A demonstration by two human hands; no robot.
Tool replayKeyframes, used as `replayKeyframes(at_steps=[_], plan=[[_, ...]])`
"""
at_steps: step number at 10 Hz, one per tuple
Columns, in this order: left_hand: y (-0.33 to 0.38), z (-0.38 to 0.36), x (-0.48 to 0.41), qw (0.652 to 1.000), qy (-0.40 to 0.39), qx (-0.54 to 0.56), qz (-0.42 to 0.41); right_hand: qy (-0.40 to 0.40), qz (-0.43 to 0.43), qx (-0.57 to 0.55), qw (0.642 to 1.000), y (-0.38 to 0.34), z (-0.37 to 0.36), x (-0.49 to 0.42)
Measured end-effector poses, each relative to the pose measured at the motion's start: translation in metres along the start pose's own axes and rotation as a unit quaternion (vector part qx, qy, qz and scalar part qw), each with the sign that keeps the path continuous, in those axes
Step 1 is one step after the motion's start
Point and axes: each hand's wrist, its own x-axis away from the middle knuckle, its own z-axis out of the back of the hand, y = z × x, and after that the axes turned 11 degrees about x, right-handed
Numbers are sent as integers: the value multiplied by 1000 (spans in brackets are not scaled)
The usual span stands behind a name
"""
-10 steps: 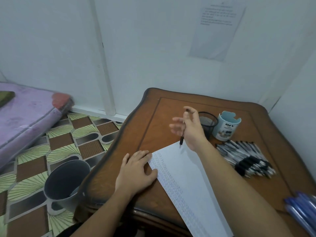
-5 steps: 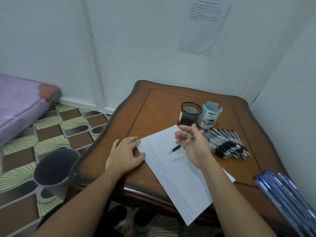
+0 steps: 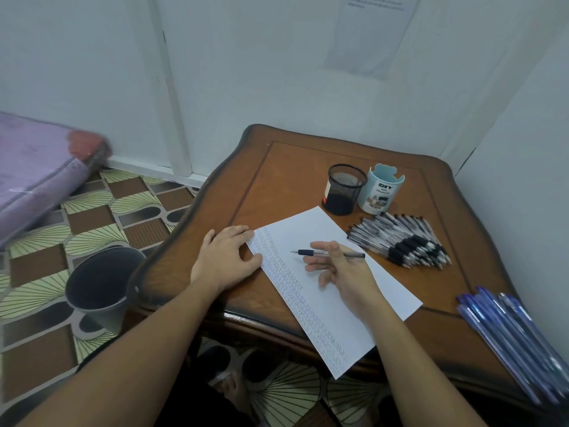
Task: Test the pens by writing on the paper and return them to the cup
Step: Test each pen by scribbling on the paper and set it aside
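White walls (image 3: 277, 72), patterned floor (image 3: 92, 211), wooden table (image 3: 292, 167), purple mattress (image 3: 30, 167), grey bin (image 3: 101, 282)

Two forearms were bare up to the picture's edge, left hand (image 3: 227, 261) and right hand (image 3: 349, 274) likewise bare, dark clothing (image 3: 197, 409) showed dimly low between the arms, a foot (image 3: 234, 388) beside it was too blurred to tell more

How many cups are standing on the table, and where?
2. The black mesh cup stands beyond the paper; the light blue cup stands just right of it. None seems hidden.
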Motion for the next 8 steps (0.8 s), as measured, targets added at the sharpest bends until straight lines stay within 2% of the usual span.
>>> replayKeyframes(at_steps=[3, 4, 6, 8], plan=[[-3, -2, -1, 1000, 7, 3, -5, -47, -3, 120, 992, 6, 2, 10], [-2, -2, -1, 1000, 11, 2, -6, -35, 3, 199, 979, 5, 2, 12], [-2, -2, 0, 1000, 12, 7, -6, -2, 7, 227, 974, 9, -2, 17], [-3, -3, -1, 1000, 13, 3, -6, -22, 18, 251, 968, 12, -1, 19]])
